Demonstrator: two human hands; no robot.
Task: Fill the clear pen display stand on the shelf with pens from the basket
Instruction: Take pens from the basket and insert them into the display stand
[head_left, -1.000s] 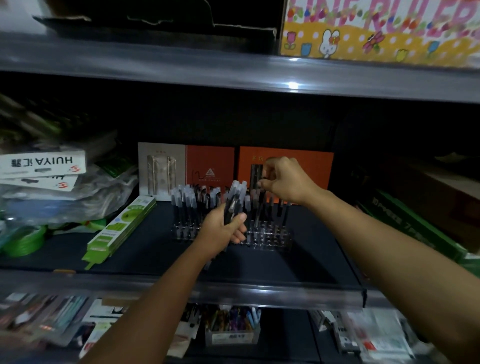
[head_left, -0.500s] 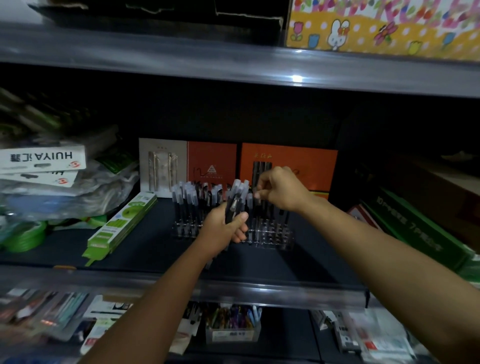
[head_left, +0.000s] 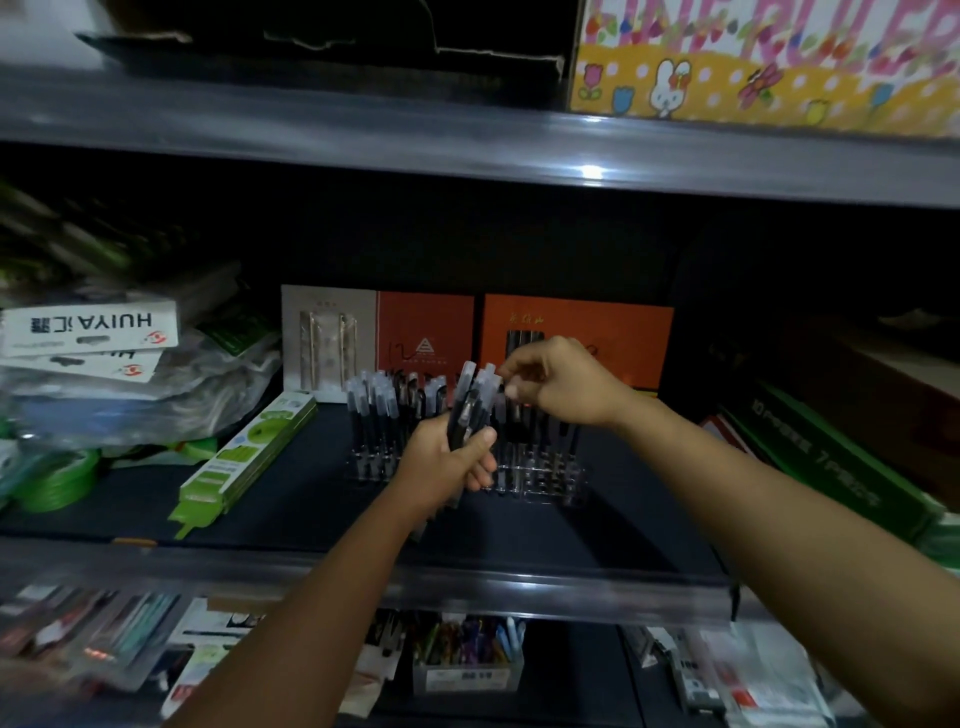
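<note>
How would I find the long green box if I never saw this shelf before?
Look at the dark middle shelf, then left of the clear pen stand. The long green box lies flat there, slanting back toward the beige card. It is the only long, thin, light-green package lying alone on the bare shelf.

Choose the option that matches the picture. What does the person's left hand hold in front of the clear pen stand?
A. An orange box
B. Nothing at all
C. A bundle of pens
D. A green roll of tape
C: the left hand grips a bundle of pens, caps upward, in front of the clear pen stand, while the right hand reaches for their caps.
</note>
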